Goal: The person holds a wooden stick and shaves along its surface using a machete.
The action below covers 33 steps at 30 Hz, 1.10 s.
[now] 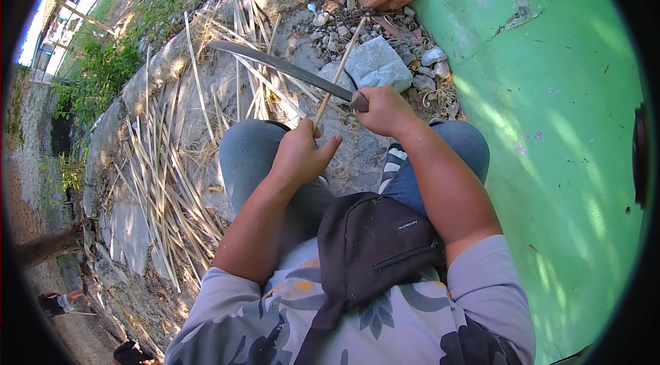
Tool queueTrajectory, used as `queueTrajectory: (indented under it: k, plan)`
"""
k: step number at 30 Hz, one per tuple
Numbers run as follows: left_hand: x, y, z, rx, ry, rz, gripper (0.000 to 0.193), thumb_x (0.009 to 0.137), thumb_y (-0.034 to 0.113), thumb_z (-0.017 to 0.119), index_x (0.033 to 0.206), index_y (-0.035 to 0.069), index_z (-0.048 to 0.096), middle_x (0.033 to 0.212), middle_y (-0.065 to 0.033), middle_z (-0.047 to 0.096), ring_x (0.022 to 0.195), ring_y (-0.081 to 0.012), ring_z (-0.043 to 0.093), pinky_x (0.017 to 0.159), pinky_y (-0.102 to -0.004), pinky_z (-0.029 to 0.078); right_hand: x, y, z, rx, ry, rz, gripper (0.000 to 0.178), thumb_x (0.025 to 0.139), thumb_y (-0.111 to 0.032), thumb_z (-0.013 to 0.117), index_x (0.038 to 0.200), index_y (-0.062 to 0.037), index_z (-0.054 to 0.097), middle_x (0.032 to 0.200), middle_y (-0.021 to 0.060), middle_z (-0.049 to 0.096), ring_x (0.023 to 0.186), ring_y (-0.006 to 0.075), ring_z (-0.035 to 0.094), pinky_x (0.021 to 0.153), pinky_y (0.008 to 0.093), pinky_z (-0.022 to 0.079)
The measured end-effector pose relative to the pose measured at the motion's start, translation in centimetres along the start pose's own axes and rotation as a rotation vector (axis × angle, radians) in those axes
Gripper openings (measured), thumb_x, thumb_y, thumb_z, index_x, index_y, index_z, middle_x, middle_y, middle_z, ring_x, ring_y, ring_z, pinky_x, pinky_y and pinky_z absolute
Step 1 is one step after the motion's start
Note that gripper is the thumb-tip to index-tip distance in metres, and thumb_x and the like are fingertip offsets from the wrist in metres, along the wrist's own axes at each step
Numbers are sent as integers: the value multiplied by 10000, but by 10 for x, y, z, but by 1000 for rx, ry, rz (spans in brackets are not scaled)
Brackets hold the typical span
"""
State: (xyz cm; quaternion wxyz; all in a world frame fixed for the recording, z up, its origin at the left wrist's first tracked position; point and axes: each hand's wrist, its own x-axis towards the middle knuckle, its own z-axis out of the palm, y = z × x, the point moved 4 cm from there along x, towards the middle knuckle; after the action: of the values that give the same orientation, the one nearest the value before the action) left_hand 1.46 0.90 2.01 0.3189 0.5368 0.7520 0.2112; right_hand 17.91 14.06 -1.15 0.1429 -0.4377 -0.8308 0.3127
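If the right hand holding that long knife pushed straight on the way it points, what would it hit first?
Probably the thin pale bamboo stick that the left hand holds: the right hand's long curved dark metal blade already crosses it. Depth is unclear.

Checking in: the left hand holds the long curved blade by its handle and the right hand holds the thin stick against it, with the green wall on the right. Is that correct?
Not quite: the hands are swapped. In the head view the right hand grips the long curved blade by its handle, and the left hand holds the thin stick. The green wall is on the right, as you said.
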Motion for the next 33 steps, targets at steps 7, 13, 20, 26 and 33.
queueTrajectory:
  k: [7, 13, 20, 26, 33]
  plan:
    - [3, -2, 8, 36, -34, 19, 505, 844, 413, 752, 935, -49, 568, 799, -241, 651, 759, -382, 671, 698, -447, 515, 4, 8, -12, 15, -128, 73, 209, 743, -197, 709, 916, -79, 714, 843, 167, 708, 812, 376, 679, 731, 429, 533]
    - [1, -2, 6, 15, -42, 21, 518, 843, 410, 753, 948, -64, 573, 804, -247, 651, 769, -386, 671, 708, -453, 517, 0, 2, -1, 66, -99, -3, 188, 738, -195, 702, 888, -83, 711, 835, 164, 704, 801, 375, 672, 722, 425, 527]
    - [3, -3, 9, 23, -59, 26, 514, 842, 413, 755, 934, -56, 565, 790, -238, 646, 754, -379, 670, 686, -450, 513, 4, 8, 3, -36, -82, -16, 170, 744, -198, 698, 863, -77, 695, 775, 163, 686, 745, 380, 661, 682, 442, 512]
    - [1, 2, 4, -39, -75, -14, 519, 845, 422, 751, 938, -53, 563, 780, -227, 643, 742, -365, 668, 673, -445, 513, -1, -1, 5, -50, -69, -145, 181, 743, -195, 700, 884, -82, 698, 788, 161, 691, 757, 371, 667, 680, 441, 515]
    - [0, 1, 9, -29, -110, 21, 512, 849, 422, 751, 921, -46, 557, 776, -216, 642, 737, -354, 662, 670, -438, 510, 7, 15, -6, 128, -43, 95, 180, 750, -203, 699, 885, -84, 694, 799, 164, 692, 775, 382, 667, 687, 453, 515]
